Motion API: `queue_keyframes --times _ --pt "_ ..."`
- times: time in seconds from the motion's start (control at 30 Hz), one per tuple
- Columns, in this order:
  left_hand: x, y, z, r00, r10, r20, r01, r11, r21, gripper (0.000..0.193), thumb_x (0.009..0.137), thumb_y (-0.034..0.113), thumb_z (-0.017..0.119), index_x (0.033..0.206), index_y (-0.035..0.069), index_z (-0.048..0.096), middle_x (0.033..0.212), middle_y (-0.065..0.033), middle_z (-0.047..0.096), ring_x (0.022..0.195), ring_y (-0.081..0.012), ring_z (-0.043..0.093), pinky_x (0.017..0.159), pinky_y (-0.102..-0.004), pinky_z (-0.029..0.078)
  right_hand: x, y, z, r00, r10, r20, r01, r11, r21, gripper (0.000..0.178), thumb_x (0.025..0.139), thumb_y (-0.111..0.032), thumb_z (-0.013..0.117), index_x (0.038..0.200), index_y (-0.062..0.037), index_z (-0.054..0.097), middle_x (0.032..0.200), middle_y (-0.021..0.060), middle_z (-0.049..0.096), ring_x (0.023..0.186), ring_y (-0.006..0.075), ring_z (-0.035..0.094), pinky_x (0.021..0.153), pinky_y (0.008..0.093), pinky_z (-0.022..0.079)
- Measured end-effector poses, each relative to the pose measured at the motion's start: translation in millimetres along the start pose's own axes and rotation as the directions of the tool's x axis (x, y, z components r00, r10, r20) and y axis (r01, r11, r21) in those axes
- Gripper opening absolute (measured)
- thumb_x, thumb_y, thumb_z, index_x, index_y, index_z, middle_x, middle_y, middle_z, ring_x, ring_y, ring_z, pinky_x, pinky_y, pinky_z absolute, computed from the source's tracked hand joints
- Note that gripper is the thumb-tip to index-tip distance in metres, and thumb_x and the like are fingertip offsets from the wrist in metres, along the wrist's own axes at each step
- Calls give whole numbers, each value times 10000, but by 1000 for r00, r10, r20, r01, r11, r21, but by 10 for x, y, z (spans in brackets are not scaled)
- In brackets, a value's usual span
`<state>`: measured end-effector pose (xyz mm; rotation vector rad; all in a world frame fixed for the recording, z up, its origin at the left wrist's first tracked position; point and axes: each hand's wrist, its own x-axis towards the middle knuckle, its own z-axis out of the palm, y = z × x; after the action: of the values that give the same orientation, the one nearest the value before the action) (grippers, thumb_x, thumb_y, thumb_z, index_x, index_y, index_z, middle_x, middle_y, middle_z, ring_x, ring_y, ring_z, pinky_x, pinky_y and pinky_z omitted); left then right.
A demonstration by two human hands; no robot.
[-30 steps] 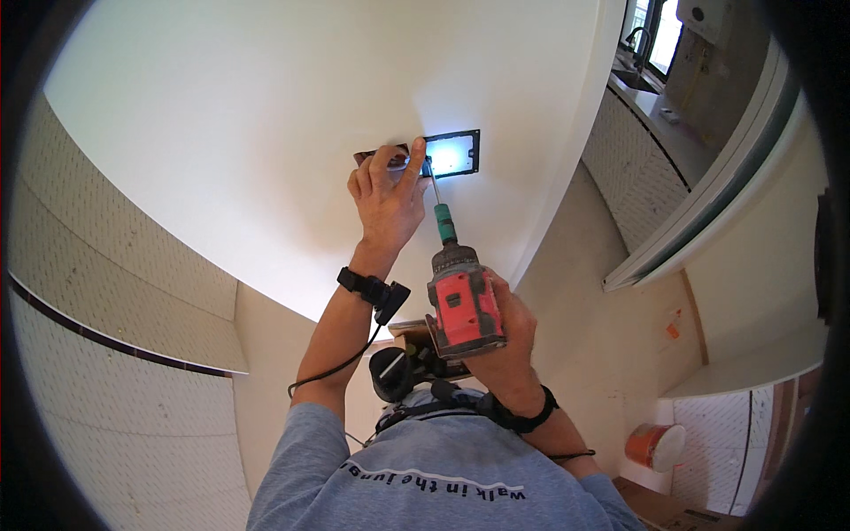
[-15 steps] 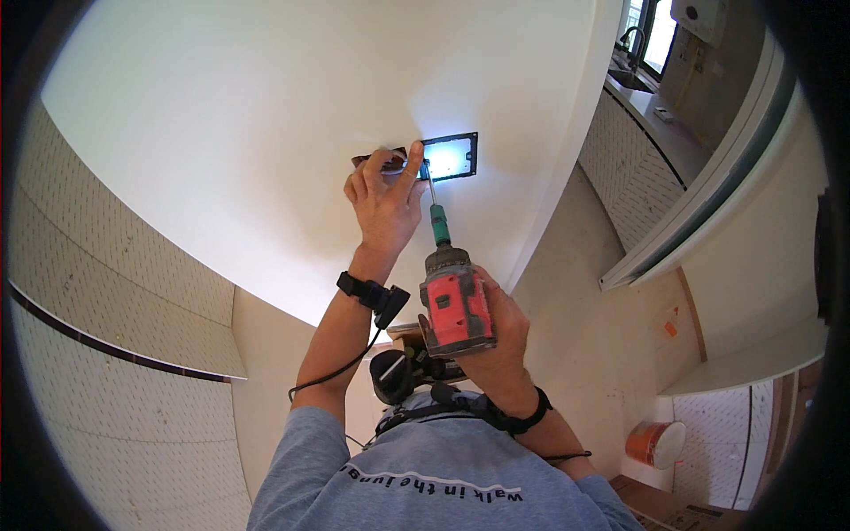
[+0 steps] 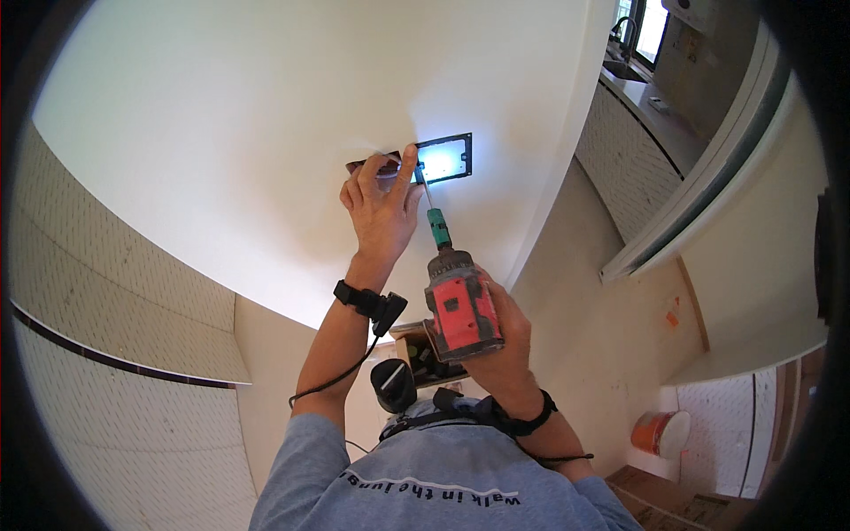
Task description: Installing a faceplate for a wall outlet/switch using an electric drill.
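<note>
On the far left, boards covered in a pale printed film (image 3: 133, 265) curved along the picture's rim. To their right, the left forearm (image 3: 328, 354) rose from a grey sleeve, leaning slightly rightward, with a black strapped device (image 3: 372, 305) at the wrist. The left hand (image 3: 381, 212) was lifted against the white panel (image 3: 248, 159), its back to the camera. Its fingers were bent and partly spread over a dark shape (image 3: 354, 166), while one digit pointed up beside a black rectangular frame (image 3: 468, 150), brightly lit inside. Whether the hand gripped anything could not be told.

The red-and-black power drill (image 3: 463, 314) stood below the frame, tilted slightly left, its green bit holder (image 3: 439, 227) and thin bit (image 3: 429, 194) reaching the frame's lower left part. The right hand (image 3: 506, 341) was wrapped around the drill from the right, its forearm slanting up and leftward. Farther right, an orange bucket (image 3: 653, 433) lay tipped.
</note>
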<state>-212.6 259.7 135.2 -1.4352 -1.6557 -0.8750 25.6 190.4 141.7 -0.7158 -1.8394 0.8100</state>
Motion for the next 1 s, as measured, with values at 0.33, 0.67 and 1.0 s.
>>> queue_keyframes --times 0.33,0.67,1.0 --pt "-700 -455 479 960 -159 229 208 956 -207 510 869 145 770 1343 109 586 1193 -130 618 1154 -318 550 990 -471 403 -232 773 -54 973 207 98 -217 970 112 561 816 -64 838 1323 0 608 1085 112 737 953 182 710 860 318 569" --pt "-1648 -566 900 579 -147 802 477 858 -188 365 902 180 724 1239 58 654 1078 -126 723 1054 -325 650 961 -457 489 -277 715 -92 885 422 199 -440 896 55 442 840 -83 825 1244 -28 654 1051 85 747 933 155 707 824 311 571" --pt "-1820 -909 894 623 -231 747 484 864 -136 315 880 174 722 1169 57 680 981 -131 751 989 -346 691 936 -464 525 -541 783 -268 891 389 232 -412 909 60 382 826 -55 810 1183 -24 677 1015 66 748 922 130 694 816 312 564"
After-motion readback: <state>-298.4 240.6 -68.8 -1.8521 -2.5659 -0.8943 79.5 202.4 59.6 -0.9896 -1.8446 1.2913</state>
